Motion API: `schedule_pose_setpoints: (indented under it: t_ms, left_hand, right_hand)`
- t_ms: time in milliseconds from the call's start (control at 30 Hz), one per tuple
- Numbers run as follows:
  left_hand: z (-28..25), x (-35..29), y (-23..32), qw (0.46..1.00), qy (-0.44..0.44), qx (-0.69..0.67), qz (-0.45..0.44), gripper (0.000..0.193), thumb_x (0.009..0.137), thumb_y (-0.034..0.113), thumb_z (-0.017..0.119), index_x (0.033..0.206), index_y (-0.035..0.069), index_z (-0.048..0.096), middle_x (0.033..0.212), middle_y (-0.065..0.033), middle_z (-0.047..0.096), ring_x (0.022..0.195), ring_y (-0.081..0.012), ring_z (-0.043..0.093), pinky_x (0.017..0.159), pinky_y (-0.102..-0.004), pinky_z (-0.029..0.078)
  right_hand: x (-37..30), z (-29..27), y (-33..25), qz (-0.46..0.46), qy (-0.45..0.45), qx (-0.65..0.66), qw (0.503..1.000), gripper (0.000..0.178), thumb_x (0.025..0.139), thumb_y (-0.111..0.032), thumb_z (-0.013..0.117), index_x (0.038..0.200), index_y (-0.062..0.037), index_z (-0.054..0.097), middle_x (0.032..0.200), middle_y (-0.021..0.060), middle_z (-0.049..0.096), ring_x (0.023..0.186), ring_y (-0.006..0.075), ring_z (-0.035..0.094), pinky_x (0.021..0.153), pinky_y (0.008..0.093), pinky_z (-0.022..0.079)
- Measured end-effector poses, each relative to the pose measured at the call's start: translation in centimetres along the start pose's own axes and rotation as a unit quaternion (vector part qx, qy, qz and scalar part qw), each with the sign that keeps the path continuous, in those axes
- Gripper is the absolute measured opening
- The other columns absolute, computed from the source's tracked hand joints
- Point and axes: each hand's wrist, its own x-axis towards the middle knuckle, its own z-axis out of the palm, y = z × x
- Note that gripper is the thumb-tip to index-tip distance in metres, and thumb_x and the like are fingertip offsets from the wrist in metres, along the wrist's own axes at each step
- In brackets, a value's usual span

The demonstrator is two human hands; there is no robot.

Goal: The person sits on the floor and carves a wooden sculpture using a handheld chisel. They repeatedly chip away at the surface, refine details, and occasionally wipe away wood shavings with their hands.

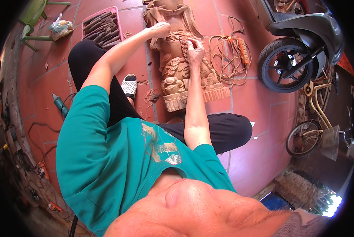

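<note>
A carved wooden statue (175,59) lies on the floor in front of me, with draped folds, rows of scale-like relief and a ridged base at its near end. My left hand (160,30) is closed in a fist over the left side of its upper part; whatever it holds is hidden. Lower and to the right, my right hand (195,52) rests at the carving's middle, fingers drawn together. Anything between those fingers is too small to name. Wood shavings (148,96) lie beside the statue's lower left.
A pink tray (118,23) of chisel-like tools sits at the far left, near a green chair (32,17) and a plastic bag (60,28). Right of the statue are a coiled cord (220,67), an orange power strip (244,52) and a motorbike (299,43). A teal power tool (60,106) lies left.
</note>
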Motion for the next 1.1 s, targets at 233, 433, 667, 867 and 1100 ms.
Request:
schedule_pose_setpoints:
  t_ms: [233,433,667,867,1100]
  left_hand:
    - [1.6,-1.5,-1.2,0.990,0.094,-0.098,-0.040,0.017,0.082,0.016,0.065,0.091,0.004,0.072,0.091,-0.0160,0.072,0.093,-0.0326,0.068,0.083,-0.0429,0.052]
    - [2.5,-1.6,-0.3,0.985,0.168,-0.047,0.011,0.012,0.082,0.013,0.064,0.087,0.004,0.070,0.093,-0.0143,0.070,0.098,-0.0326,0.065,0.086,-0.0414,0.051]
    - [3.5,-2.0,-0.5,0.956,0.206,0.153,0.146,0.012,0.076,0.008,0.060,0.085,0.001,0.062,0.086,-0.0148,0.062,0.087,-0.0336,0.060,0.084,-0.0405,0.049]
    - [1.4,-0.4,-1.3,0.991,0.061,0.069,0.093,0.012,0.071,0.003,0.059,0.074,-0.006,0.067,0.077,-0.0256,0.067,0.077,-0.0387,0.068,0.071,-0.0463,0.053]
    - [0.7,-0.7,-2.3,0.988,0.128,-0.005,0.085,0.011,0.073,0.005,0.060,0.073,-0.003,0.068,0.073,-0.0243,0.065,0.074,-0.0411,0.066,0.068,-0.0464,0.053]
  right_hand:
    - [0.3,0.4,-1.3,-0.030,0.000,-0.031,0.999,0.013,0.084,-0.011,0.070,0.094,-0.0040,0.074,0.087,0.0088,0.069,0.076,0.0186,0.067,0.070,0.0312,0.053]
    - [0.2,0.3,-0.2,-0.003,-0.004,0.008,1.000,0.013,0.084,-0.011,0.070,0.094,-0.0042,0.074,0.089,0.0093,0.070,0.078,0.0198,0.068,0.071,0.0317,0.053]
    - [0.2,0.3,-0.7,-0.008,-0.008,-0.014,1.000,0.014,0.084,-0.010,0.069,0.095,-0.0035,0.074,0.091,0.0109,0.070,0.080,0.0212,0.068,0.073,0.0320,0.053]
    - [0.2,0.2,-1.0,-0.013,-0.016,0.012,1.000,0.014,0.085,-0.011,0.069,0.095,-0.0028,0.073,0.087,0.0098,0.069,0.079,0.0183,0.067,0.072,0.0306,0.052]
    - [0.2,0.4,-0.7,-0.025,0.000,-0.026,0.999,0.013,0.085,-0.010,0.069,0.094,-0.0035,0.074,0.088,0.0103,0.070,0.077,0.0200,0.068,0.071,0.0320,0.053]
